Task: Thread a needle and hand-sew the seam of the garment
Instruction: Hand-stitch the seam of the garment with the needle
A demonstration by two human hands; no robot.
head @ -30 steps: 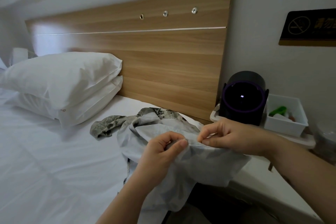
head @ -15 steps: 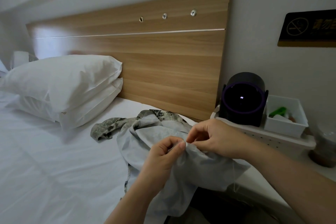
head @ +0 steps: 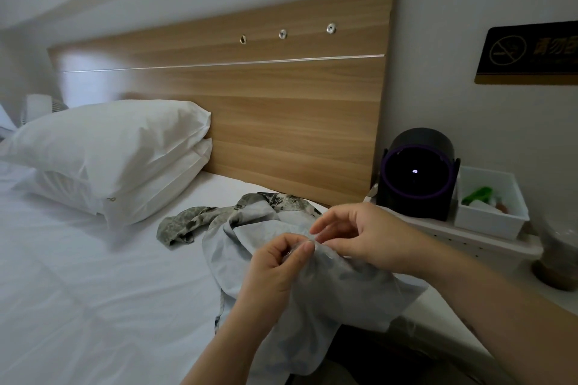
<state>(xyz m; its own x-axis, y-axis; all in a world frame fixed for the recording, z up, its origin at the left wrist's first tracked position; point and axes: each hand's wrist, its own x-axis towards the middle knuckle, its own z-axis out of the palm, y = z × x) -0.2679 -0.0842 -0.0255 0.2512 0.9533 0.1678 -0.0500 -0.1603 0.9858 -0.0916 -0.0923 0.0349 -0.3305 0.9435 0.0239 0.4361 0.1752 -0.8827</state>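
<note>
Head view: both hands meet over the garment (head: 328,294), which lies bunched at the near edge of the bed (head: 78,291), its near part lifted between them.
Left hand (head: 275,262): pinches a fold of the grey cloth between thumb and forefinger.
Right hand (head: 362,241): fingertips gather at that same fold; I cannot tell whether they pinch anything, as no needle or thread shows.
Risk, prick: the left fingertips sit right at the stitching spot, so a blind push through the fold likely jabs them.
Risk, extra layer: the cloth is loosely heaped, so a stitch may catch a layer underneath and sew it shut.
Risk, lost needle: a slip probably drops it into the folds or white sheet, where it is hard to find.
Count, hands: 2.
Count, garments: 1.
Count, pillows (head: 109,141): 2, stacked.
Count, studs (head: 283,34) on the headboard (head: 250,109): 3.
Count, black round device (head: 417,178): 1.
Count, white bin (head: 488,223): 1.
Count, wall sign (head: 531,53): 1.
</note>
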